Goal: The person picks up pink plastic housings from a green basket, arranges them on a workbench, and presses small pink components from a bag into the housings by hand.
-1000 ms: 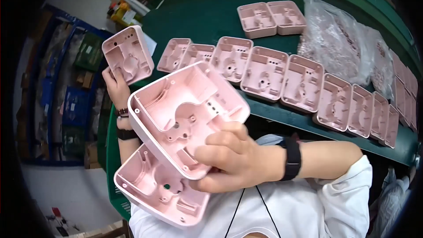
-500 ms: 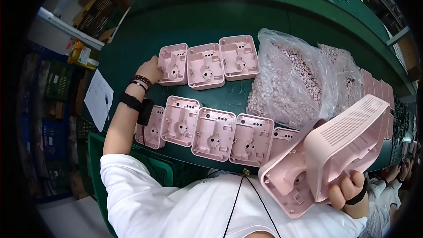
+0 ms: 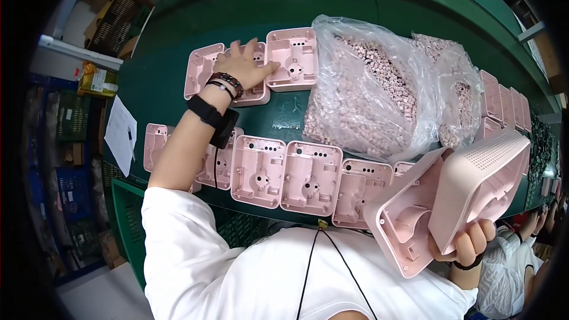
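My left hand [image 3: 244, 70] is spread over the middle pink plastic housing [image 3: 256, 96] of the back row, covering much of it. Its fingers are apart, and the thumb reaches toward the right-hand housing [image 3: 292, 53]. The left-hand housing [image 3: 199, 70] of that row stands beside my fingers. At the lower right, my right hand [image 3: 471, 242] is closed around two pink housings held up off the table. The outer housing [image 3: 483, 163] has a perforated side; the other held housing [image 3: 406, 225] lies tilted against it, showing its inside.
A front row of several open pink housings [image 3: 312, 179] runs along the near table edge, partly behind my left forearm. Clear bags of small pink parts [image 3: 367, 89] lie right of the back row. More housings [image 3: 492, 96] stand farther right. A paper sheet [image 3: 121, 133] lies left, above a green crate [image 3: 127, 213].
My left hand has gone from the side of the leftmost back-row housing to the top of the middle one, fingers spreading. My right hand keeps its two housings. The whole view has shifted slightly.
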A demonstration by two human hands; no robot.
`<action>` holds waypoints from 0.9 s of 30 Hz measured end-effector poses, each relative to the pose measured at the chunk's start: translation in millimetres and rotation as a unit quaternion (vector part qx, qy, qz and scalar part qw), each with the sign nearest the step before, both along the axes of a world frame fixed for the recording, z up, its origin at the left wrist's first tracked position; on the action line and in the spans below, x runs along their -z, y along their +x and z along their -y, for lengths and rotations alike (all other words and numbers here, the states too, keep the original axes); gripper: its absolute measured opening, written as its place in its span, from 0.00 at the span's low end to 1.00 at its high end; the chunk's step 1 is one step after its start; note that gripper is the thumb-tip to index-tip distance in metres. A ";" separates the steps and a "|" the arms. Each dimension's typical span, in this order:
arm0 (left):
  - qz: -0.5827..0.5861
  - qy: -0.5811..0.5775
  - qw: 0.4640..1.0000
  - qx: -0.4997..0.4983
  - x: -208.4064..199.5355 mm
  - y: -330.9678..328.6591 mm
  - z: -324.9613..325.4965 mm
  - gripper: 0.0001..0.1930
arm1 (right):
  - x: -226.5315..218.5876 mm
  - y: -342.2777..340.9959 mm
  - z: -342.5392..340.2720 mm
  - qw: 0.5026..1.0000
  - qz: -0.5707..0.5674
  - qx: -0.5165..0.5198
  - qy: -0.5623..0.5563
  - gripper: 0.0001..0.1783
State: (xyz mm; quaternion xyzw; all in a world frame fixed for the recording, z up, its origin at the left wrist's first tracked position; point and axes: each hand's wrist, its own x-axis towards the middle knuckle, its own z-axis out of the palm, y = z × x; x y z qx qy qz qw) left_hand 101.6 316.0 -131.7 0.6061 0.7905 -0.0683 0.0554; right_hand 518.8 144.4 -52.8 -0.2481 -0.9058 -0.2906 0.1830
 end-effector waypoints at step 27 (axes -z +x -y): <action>0.557 0.207 0.798 0.101 -89.2 -3.0 142.8 0.19 | -40.5 -90.0 -71.4 0.982 -0.171 0.011 -0.084 0.11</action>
